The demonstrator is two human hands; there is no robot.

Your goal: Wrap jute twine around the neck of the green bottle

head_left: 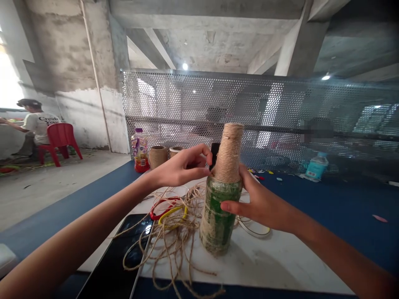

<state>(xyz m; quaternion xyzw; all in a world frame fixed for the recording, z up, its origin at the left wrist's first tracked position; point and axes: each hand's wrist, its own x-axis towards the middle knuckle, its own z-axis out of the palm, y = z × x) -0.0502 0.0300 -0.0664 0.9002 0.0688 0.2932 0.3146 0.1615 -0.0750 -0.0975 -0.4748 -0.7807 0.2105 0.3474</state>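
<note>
A green glass bottle [222, 207] stands on a white board [264, 265], tilted slightly. Twine [230, 155] is wound round its neck and shoulder, while the lower body shows green glass under clear, patchy tape or glue. My right hand [254, 199] grips the bottle's right side, thumb across the front and fingers hidden behind. At the lower edge of the wound twine, my left hand [190, 164] is closed in a pinch, its fingertips by the bottle; what they hold is too small to make out. Loose jute twine [177, 245] lies tangled left of the bottle.
Red and yellow scissors handles [163, 211] lie under the twine beside a black tablet-like slab [121, 249]. Behind stand a drink bottle [140, 151], a twine roll [158, 157] and a blue-labelled bottle [317, 167]. A perforated metal screen [187, 104] borders the table. A person [39, 120] sits far left.
</note>
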